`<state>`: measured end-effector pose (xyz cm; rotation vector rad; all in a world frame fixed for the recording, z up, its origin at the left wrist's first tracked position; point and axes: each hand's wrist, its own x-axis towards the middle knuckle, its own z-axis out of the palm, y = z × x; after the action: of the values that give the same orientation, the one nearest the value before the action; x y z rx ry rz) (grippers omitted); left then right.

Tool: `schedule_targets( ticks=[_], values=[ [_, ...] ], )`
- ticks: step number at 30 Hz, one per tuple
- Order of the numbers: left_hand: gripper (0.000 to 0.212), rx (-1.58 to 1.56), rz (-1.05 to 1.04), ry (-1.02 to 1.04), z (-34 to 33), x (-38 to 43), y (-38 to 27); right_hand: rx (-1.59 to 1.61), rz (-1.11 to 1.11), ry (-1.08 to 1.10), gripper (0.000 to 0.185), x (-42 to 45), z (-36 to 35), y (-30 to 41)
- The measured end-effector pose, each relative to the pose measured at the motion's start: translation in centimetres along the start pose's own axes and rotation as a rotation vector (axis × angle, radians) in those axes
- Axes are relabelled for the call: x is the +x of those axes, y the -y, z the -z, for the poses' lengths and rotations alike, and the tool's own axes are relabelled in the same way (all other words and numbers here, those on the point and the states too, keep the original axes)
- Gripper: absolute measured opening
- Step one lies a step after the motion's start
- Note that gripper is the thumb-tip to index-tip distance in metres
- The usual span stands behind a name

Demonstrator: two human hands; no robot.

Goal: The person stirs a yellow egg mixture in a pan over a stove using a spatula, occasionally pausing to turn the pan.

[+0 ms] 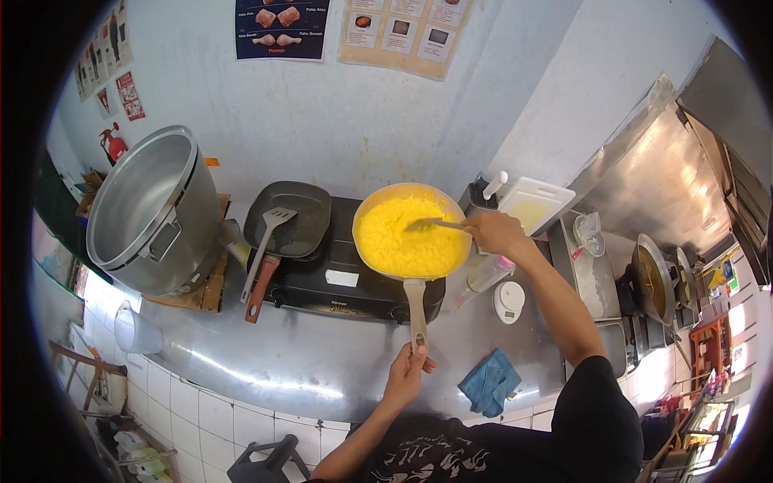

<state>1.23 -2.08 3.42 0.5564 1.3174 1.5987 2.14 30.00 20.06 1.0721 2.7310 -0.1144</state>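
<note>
My left hand point(406, 375) is closed on the end of the beige handle of a frying pan point(415, 302). The pan stands on the right burner of a black two-burner gas stove point(344, 305) and is filled with crumbly yellow food that looks like scrambled egg point(392, 241). Over the pan's right side, my right hand point(496, 233) grips a grey spatula point(444, 224), its head in the yellow food. On the left burner sits a dark square pan point(296, 199) with a brown handle, and a slotted grey turner point(266, 247) rests across it.
A large metal pot point(175, 211) stands on cardboard at the left. Right of the stove are a clear bottle point(486, 275), a white kitchen scale point(509, 302), a white cutting board point(537, 196) and a blue cloth point(490, 381). A plastic jug point(137, 332) stands near the counter's left edge. A wok point(655, 281) is farther right.
</note>
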Motion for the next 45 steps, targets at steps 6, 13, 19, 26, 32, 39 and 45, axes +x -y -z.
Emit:
schedule_targets(
  ticks=[6, 13, 19, 26, 32, 39, 45],
  values=[
    [0.040, 0.030, 0.012, 0.010, 0.1, 0.4, 0.3, 0.071, 0.023, -0.078, 0.034, 3.5, 1.3, 1.6],
    [0.042, 0.019, 0.040, -0.015, 0.1, 0.1, -0.8, -0.124, 0.275, 0.120, 0.034, 3.9, 0.5, 6.6],
    [0.042, 0.023, 0.042, -0.005, 0.5, -0.2, -0.7, -0.275, 0.207, 0.190, 0.033, 0.3, 2.1, 4.4],
    [0.041, -0.052, 0.044, 0.008, 0.0, 0.1, -0.5, -0.017, 0.013, -0.095, 0.031, 0.2, -0.4, 1.7],
    [0.040, -0.065, 0.048, 0.017, 1.0, 0.4, 0.4, 0.011, 0.054, -0.095, 0.033, -9.6, -2.9, 3.7],
    [0.042, -0.074, 0.032, 0.016, 0.7, 0.7, 1.9, 0.183, -0.098, -0.338, 0.033, -5.2, -9.6, 1.8],
    [0.039, -0.120, -0.004, 0.024, 1.7, 0.7, 2.5, 0.131, -0.079, -0.138, 0.034, -12.5, -5.2, 2.0]
  ],
)
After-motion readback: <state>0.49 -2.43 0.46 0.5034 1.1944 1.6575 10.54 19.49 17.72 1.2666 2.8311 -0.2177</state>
